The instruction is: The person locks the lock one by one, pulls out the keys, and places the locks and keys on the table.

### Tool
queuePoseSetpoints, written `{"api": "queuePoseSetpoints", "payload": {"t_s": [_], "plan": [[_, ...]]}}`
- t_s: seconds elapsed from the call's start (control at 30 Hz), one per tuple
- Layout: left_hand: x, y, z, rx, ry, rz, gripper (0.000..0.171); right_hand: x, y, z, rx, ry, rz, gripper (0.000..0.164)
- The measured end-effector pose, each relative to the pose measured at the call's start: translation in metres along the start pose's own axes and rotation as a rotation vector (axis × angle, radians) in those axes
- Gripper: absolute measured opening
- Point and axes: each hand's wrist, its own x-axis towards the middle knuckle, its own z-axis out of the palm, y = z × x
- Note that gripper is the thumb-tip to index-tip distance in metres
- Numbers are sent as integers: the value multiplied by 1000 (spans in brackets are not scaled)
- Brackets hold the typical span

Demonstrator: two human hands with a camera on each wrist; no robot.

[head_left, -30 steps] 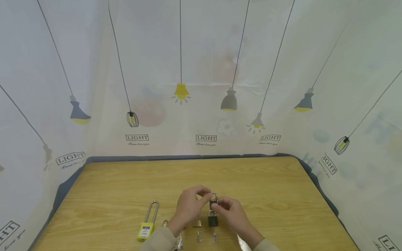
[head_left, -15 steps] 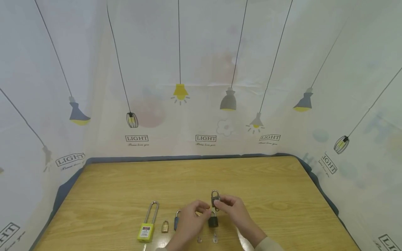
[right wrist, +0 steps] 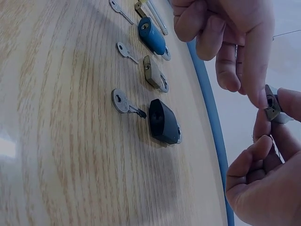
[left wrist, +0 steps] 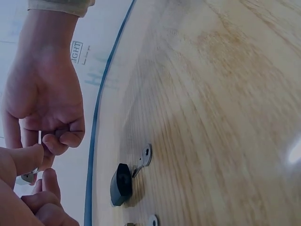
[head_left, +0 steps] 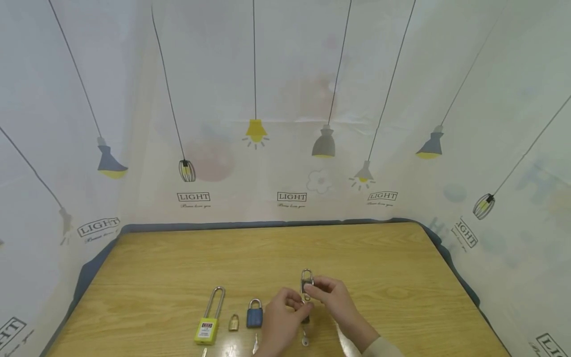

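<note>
A small padlock (head_left: 307, 284) with a dark body and silver shackle stands upright above the table, pinched by my right hand (head_left: 336, 302) between thumb and fingers. Below its body shows a small silver piece (head_left: 307, 297); its kind is unclear. My left hand (head_left: 283, 320) is just under it, fingers bent; in the right wrist view one left fingertip (right wrist: 261, 99) is at the padlock's underside. Whether it grips anything is hidden. Beneath the hands lies a black padlock (right wrist: 163, 121) with a key (right wrist: 123, 101) in front of it, partly covered by my left hand in the head view.
A yellow long-shackle padlock (head_left: 206, 331), a small brass padlock (head_left: 234, 322) and a blue padlock (head_left: 255, 317) lie left on the wooden table (head_left: 178, 258). Another brass padlock (right wrist: 152, 72) lies beside the blue one. Loose keys lie in front of them. A printed cloth (head_left: 250, 173) surrounds the table.
My left hand has left the padlock's shackle, dropped lower and come back right beneath the padlock, uncovering the blue and small brass padlocks. My right hand keeps its hold, slightly higher.
</note>
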Motion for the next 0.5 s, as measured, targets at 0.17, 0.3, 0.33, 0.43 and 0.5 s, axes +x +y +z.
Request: {"api": "queuePoseSetpoints", "payload": {"t_s": [0.17, 0.3, 0.33, 0.43, 0.5], "plan": [[-2, 4, 3, 35, 20, 2, 26, -1, 0, 1, -17, 40, 11, 33], [-2, 4, 4, 12, 0, 5, 24, 0, 1, 2, -16, 46, 13, 34], [-1, 3, 4, -5, -9, 6, 23, 0, 2, 2, -15, 43, 13, 34], [1, 1, 4, -105, -60, -1, 20, 1, 2, 2, -10, 35, 15, 34], [4, -1, 4, -199, -103, -19, 19, 1, 2, 1, -14, 37, 20, 35]]}}
